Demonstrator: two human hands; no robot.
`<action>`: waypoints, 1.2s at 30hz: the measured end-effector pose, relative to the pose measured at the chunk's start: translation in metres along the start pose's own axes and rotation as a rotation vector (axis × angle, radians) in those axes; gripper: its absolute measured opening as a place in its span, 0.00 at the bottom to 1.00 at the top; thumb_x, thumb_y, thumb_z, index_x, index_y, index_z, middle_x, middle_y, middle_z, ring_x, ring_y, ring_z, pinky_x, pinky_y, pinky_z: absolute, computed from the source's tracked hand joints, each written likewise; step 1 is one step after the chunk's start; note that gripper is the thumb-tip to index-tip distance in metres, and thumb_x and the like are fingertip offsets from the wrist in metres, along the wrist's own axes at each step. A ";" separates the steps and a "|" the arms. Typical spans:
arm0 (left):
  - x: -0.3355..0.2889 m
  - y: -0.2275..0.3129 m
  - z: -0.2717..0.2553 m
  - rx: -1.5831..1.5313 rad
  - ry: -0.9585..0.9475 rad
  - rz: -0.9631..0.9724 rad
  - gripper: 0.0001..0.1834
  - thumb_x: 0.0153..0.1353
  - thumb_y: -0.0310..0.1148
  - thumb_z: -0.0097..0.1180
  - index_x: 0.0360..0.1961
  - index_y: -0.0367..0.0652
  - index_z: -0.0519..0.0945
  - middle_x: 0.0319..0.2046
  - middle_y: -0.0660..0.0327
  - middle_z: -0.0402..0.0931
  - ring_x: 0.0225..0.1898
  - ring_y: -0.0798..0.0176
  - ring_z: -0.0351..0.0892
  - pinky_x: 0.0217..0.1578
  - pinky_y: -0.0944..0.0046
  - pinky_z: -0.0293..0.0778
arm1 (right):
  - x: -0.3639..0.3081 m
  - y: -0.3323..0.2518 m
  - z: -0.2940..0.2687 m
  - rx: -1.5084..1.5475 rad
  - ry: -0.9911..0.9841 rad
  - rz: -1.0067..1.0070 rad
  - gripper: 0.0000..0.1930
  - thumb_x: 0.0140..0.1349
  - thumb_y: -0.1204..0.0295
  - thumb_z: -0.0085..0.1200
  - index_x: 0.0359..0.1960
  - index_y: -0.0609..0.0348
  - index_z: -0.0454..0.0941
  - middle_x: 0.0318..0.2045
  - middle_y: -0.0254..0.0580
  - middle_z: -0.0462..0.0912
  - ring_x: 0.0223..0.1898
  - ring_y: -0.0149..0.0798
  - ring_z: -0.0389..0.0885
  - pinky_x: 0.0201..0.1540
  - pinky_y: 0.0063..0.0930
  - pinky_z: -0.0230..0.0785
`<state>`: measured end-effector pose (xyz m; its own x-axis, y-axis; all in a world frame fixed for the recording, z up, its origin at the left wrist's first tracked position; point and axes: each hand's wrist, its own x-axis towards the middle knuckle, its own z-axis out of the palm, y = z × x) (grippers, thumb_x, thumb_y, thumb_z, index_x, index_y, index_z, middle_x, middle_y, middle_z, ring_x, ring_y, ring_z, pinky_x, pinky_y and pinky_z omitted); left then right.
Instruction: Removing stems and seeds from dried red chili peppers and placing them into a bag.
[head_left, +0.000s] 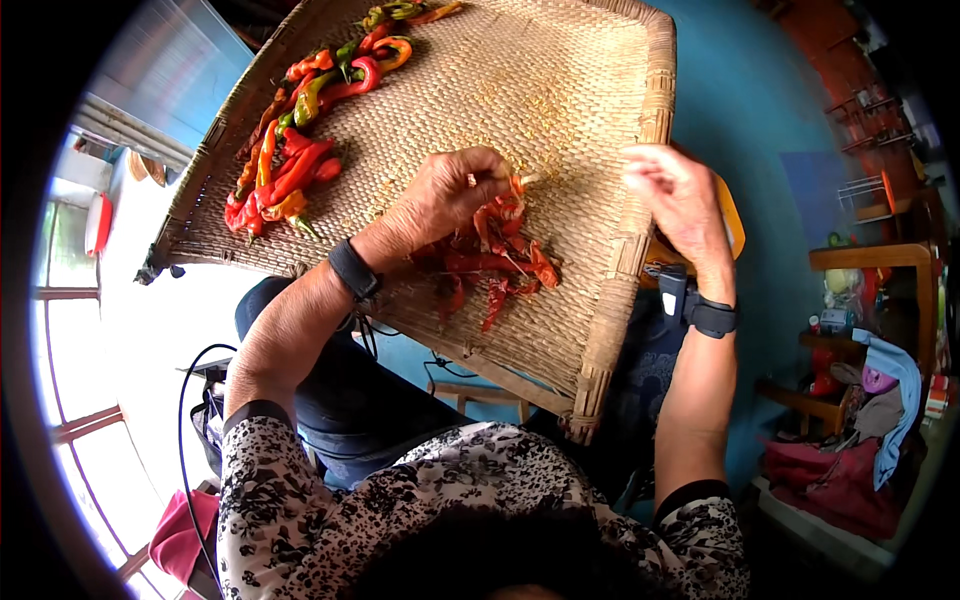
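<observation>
A woven tray (575, 75) lies tilted across my lap. My left hand (455, 195) is over its middle, thumb and fingers pinched on a red chili pepper (518, 186) with a pale end showing. Just below, a heap of torn, wilted red pepper pieces (490, 265) rests on the weave. Beyond the tray's right rim hovers my right hand (682, 200), its fingertips smeared by motion, so I cannot make out anything in them. Whole red, orange and green peppers (290, 180) form a curved row along the tray's left side. Small yellow seeds (540, 110) are scattered over the weave.
An orange-yellow object (730, 215) shows partly behind my right hand. At the right, a wooden chair (870, 258) stands near piled cloths (830, 480). A black cable (182, 430) runs down on the left, near a bright window (80, 400).
</observation>
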<state>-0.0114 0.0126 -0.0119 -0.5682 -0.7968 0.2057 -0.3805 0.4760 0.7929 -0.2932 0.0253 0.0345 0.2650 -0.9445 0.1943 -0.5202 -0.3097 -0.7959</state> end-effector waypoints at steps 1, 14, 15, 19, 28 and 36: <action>-0.001 0.000 -0.003 -0.232 0.001 -0.146 0.05 0.62 0.31 0.55 0.34 0.42 0.77 0.30 0.64 0.77 0.34 0.66 0.77 0.37 0.63 0.75 | 0.003 -0.011 0.012 0.029 -0.086 -0.009 0.15 0.57 0.71 0.59 0.45 0.59 0.77 0.32 0.37 0.81 0.30 0.29 0.78 0.35 0.24 0.74; -0.002 0.005 0.015 -0.840 -0.008 -0.356 0.10 0.63 0.32 0.55 0.40 0.36 0.77 0.29 0.62 0.80 0.31 0.72 0.79 0.34 0.73 0.77 | 0.016 -0.022 0.069 0.060 -0.193 -0.101 0.09 0.56 0.73 0.57 0.27 0.65 0.70 0.17 0.42 0.76 0.19 0.34 0.74 0.21 0.29 0.64; -0.002 0.008 0.013 -0.814 -0.012 -0.398 0.09 0.62 0.31 0.55 0.39 0.35 0.77 0.30 0.61 0.80 0.31 0.71 0.80 0.34 0.73 0.78 | 0.016 -0.022 0.065 -0.049 -0.190 -0.119 0.07 0.57 0.75 0.56 0.27 0.64 0.70 0.17 0.42 0.77 0.19 0.32 0.74 0.21 0.28 0.64; -0.004 -0.001 0.011 -0.809 0.006 -0.415 0.11 0.65 0.35 0.53 0.42 0.38 0.76 0.31 0.63 0.79 0.35 0.71 0.80 0.37 0.73 0.76 | 0.011 -0.006 0.045 0.082 -0.003 -0.021 0.04 0.59 0.73 0.54 0.32 0.61 0.76 0.19 0.33 0.76 0.21 0.22 0.70 0.22 0.22 0.64; -0.005 0.006 0.020 -0.064 -0.126 -0.073 0.07 0.61 0.27 0.53 0.40 0.38 0.76 0.33 0.60 0.78 0.35 0.63 0.79 0.36 0.65 0.76 | -0.016 0.054 -0.062 -0.238 0.509 0.151 0.11 0.61 0.72 0.53 0.43 0.63 0.76 0.27 0.39 0.81 0.29 0.28 0.78 0.33 0.24 0.71; -0.017 0.008 0.055 0.434 -0.186 0.290 0.12 0.55 0.28 0.56 0.42 0.41 0.76 0.43 0.58 0.74 0.43 0.54 0.76 0.40 0.59 0.77 | -0.010 0.026 -0.028 -0.279 0.370 -0.012 0.15 0.58 0.71 0.58 0.47 0.59 0.76 0.32 0.44 0.83 0.31 0.35 0.81 0.36 0.27 0.73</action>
<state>-0.0448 0.0506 -0.0400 -0.7988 -0.5497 0.2445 -0.4328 0.8073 0.4011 -0.3318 0.0240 0.0277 -0.0091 -0.9005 0.4348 -0.7308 -0.2908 -0.6176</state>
